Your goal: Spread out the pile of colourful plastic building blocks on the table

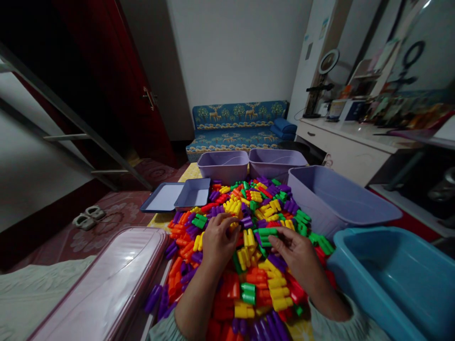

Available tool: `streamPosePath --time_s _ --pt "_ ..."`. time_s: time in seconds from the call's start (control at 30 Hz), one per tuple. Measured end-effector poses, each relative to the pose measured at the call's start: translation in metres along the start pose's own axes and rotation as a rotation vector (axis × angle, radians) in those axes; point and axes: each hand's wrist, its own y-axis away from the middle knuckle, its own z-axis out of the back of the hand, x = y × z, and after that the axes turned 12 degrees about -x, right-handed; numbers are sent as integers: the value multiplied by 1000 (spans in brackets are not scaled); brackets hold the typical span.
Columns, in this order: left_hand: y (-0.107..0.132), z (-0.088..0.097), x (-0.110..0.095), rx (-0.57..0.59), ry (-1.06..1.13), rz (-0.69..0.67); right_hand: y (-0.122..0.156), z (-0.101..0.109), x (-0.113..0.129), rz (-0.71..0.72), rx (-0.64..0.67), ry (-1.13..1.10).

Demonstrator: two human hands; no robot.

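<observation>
A wide heap of plastic building blocks (249, 255) in red, orange, yellow, green and purple covers the table in front of me. My right hand (296, 248) pinches a green block (266, 232) between thumb and fingers, just above the heap. Over the middle of the pile, my left hand (220, 237) is closed with its fingers curled toward the thumb; what they hold, if anything, is hidden. A purple block (246, 221) lies close to the left fingertips. Yellow blocks (249, 239) sit between the two hands.
Purple bins (223, 166) stand along the far edge and right side, with a blue bin (391, 284) at near right. A shallow open box (194, 193) sits at far left. Nearer left is a pink lidded container (106, 279). Beyond stands a blue patterned sofa (238, 123).
</observation>
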Motion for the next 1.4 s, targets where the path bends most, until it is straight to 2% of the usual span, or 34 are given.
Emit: streamPosePath --time_s 0.1,0.23,0.3,0.47,0.57,0.67,0.73,0.8,0.87,0.93,1.03,1.13,1.23,1.33,1.4 --pt "0 0 0 -1 12 2 1 8 3 -149 -20 -141" --pt "0 0 1 19 11 4 -3 12 1 -216 -75 -201" --pt "0 0 1 35 14 -2 -3 8 -6 -170 -74 -133" --pt "1 0 1 36 37 -25 -2 -6 -28 76 -112 169" --pt "2 -1 1 22 61 -42 -1 -9 -29 91 -129 194" --pt "2 -1 1 19 70 -45 1 -6 -17 -20 -148 -1" --pt "2 -1 1 25 65 -45 3 -1 -3 -80 -259 -219" --pt "1 0 1 28 60 -45 4 7 15 -34 -469 -479" --pt "1 0 1 30 60 -48 6 16 33 75 -655 -722" --pt "0 0 1 33 59 -54 6 24 47 149 -729 -871" --pt "1 -1 0 41 51 -55 5 28 56 150 -700 -919" --pt "2 -2 -3 14 52 -43 2 19 52 63 -543 -842" --pt "-1 7 -4 -130 55 -27 0 1 40 50 -352 -605" --pt "-9 26 4 -308 -41 5 0 -17 22 148 -228 -284" --pt "-15 40 16 -303 -202 48 1 -26 11 207 -164 -131"
